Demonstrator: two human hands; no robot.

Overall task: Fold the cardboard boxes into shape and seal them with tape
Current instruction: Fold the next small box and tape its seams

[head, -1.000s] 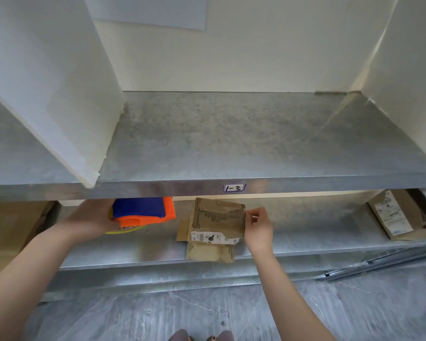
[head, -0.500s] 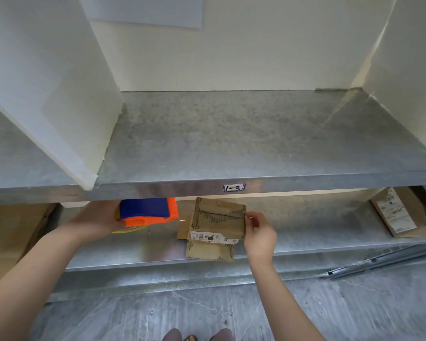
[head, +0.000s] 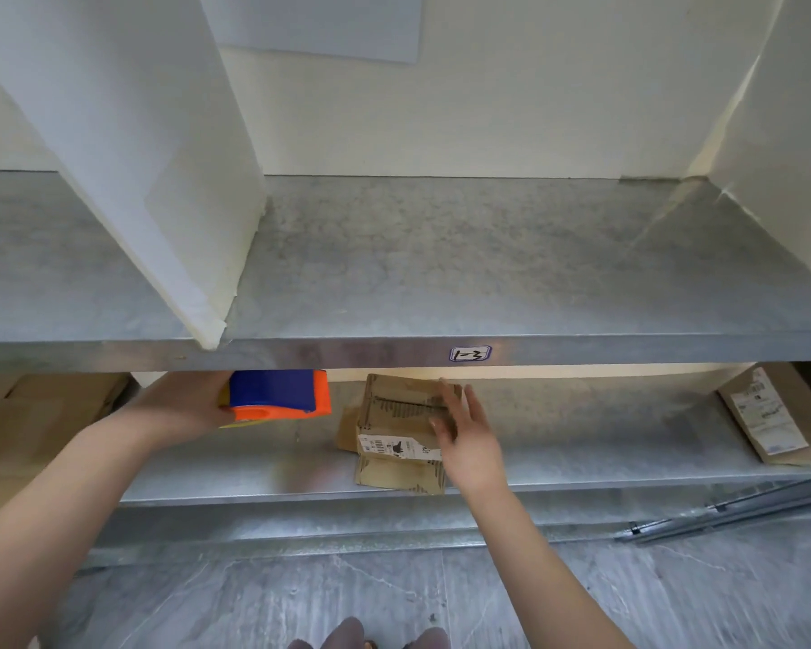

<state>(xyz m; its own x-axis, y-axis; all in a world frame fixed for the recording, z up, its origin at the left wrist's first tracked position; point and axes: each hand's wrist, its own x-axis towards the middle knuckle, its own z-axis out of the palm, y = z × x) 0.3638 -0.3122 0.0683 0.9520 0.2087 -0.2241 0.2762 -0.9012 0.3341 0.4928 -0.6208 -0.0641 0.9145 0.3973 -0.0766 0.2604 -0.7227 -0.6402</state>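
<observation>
A small flattened cardboard box (head: 394, 428) with a white barcode label lies on the lower metal shelf (head: 581, 442), its front edge at the shelf lip. My right hand (head: 469, 433) rests flat on the box's right side, fingers spread over it. My left hand (head: 183, 405) grips an orange and blue tape dispenser (head: 277, 395) with a yellowish roll, held just above the lower shelf to the left of the box. The upper shelf's edge hides the top of the dispenser.
The upper metal shelf (head: 441, 274) carries a tag "1-3" (head: 470, 354) and white dividers (head: 151, 156). Another cardboard box (head: 778, 414) with a shipping label sits at the lower shelf's right end. Brown cartons (head: 29, 414) stand at far left. Metal rails (head: 731, 508) lie on the floor.
My right hand has gone from pinching the box's right edge to lying open on its top. The dispenser in my left hand has barely shifted.
</observation>
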